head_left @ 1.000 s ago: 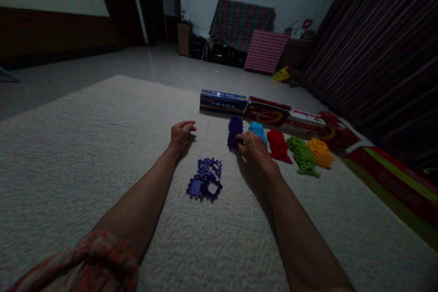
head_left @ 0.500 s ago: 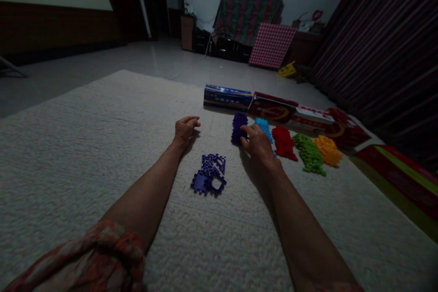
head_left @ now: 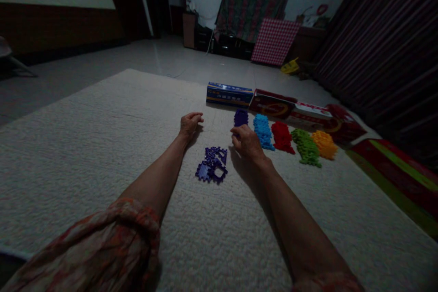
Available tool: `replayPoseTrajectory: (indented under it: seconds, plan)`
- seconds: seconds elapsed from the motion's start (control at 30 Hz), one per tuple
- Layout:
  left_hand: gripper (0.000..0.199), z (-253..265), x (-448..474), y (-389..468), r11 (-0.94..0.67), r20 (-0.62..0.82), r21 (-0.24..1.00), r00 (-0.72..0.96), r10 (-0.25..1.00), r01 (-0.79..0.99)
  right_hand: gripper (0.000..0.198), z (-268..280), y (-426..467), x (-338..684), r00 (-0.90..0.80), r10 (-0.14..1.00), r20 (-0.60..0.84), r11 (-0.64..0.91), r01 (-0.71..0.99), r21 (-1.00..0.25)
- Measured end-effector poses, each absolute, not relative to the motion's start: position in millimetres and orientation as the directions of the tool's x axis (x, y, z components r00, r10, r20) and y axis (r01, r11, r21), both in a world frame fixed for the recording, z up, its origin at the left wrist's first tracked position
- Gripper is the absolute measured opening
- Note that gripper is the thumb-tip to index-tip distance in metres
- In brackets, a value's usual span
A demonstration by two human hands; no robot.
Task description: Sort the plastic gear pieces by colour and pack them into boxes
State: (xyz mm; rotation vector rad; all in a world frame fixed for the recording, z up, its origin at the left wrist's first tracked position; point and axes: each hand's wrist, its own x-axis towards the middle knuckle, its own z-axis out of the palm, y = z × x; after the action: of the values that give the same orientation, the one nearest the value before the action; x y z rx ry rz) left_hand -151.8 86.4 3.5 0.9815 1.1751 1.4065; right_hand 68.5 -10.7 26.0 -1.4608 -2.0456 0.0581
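My right hand (head_left: 249,142) is closed, thumb and fingers together, at the near end of a stack of purple interlocking plastic pieces (head_left: 241,117). The hand hides that end of the stack and whatever its fingertips may hold. To the left, my left hand (head_left: 190,125) rests low over the mat with its fingers curled together, and nothing shows in them. Between my forearms lies a small flat group of purple notched pieces (head_left: 204,171), side by side, some solid and some with cut-out shapes.
Right of the purple stack lie piles of blue pieces (head_left: 263,132), red pieces (head_left: 282,137), green pieces (head_left: 306,146) and orange pieces (head_left: 324,144). A blue box (head_left: 229,96) and a dark red box (head_left: 272,104) stand behind them. A pale textured mat (head_left: 102,146) covers the floor.
My right hand has moved slightly left and off the blue pile, and its fingers have drawn together. My left hand stays about where it was. The view has shifted a little.
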Motion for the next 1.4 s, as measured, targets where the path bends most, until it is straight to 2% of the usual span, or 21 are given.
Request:
replayPoseTrajectory:
  seconds: [0.1,0.2,0.27,0.4,0.53,0.67,0.8,0.9,1.03,1.2,1.23,1.3,1.4]
  plan:
    - [0.029,9,-148,68,0.044,-0.051,0.991,-0.055,0.997,-0.128,0.03,23,-49,53,-0.246,0.864,0.44,0.458,0.746,-0.483]
    - [0.039,13,-148,31,0.073,-0.059,0.985,0.088,0.994,-0.158,0.036,20,-85,47,-0.374,0.779,0.502,0.602,0.671,-0.434]
    - [0.044,13,-151,4,0.083,-0.05,0.983,0.195,0.979,-0.165,0.035,15,-95,47,-0.37,0.797,0.478,0.588,0.656,-0.473]
    - [0.051,5,-162,-25,-0.038,0.033,0.999,0.277,0.96,0.012,0.042,1,-90,45,-0.265,0.895,0.36,0.437,0.689,-0.578]
    - [0.055,2,-165,-28,-0.173,0.099,0.966,0.341,0.935,0.191,0.049,-11,-85,37,-0.182,0.918,0.353,0.373,0.7,-0.609]
    - [0.052,7,-159,-30,-0.382,0.216,0.831,0.399,0.891,0.403,0.042,-14,-86,33,-0.134,0.921,0.366,0.348,0.708,-0.615]
    - [0.044,12,-153,-33,-0.481,0.226,0.695,0.473,0.852,0.535,0.034,-14,-89,32,-0.091,0.919,0.384,0.329,0.715,-0.617]
    - [0.036,13,-150,-30,-0.506,0.234,0.677,0.495,0.837,0.534,0.03,-14,-91,31,-0.035,0.916,0.401,0.3,0.722,-0.623]
    - [0.031,14,-148,-19,-0.478,0.226,0.725,0.484,0.846,0.496,0.03,-13,-94,29,-0.008,0.913,0.407,0.288,0.721,-0.631]
    - [0.015,15,-151,-14,-0.484,0.238,0.803,0.556,0.796,0.348,0.031,-9,-96,33,-0.023,0.92,0.392,0.306,0.668,-0.678]
    - [0.011,15,-151,-15,-0.452,0.233,0.837,0.545,0.806,0.31,0.031,-7,-95,34,-0.019,0.926,0.378,0.304,0.632,-0.713]
    - [0.016,16,-149,-17,-0.358,0.217,0.905,0.478,0.851,0.228,0.029,-3,-92,39,0.008,0.937,0.349,0.286,0.557,-0.78]
    - [0.023,17,-143,-9,-0.207,0.139,0.96,0.322,0.936,0.188,0.027,2,-82,49,0.061,0.927,0.369,0.277,0.55,-0.788]
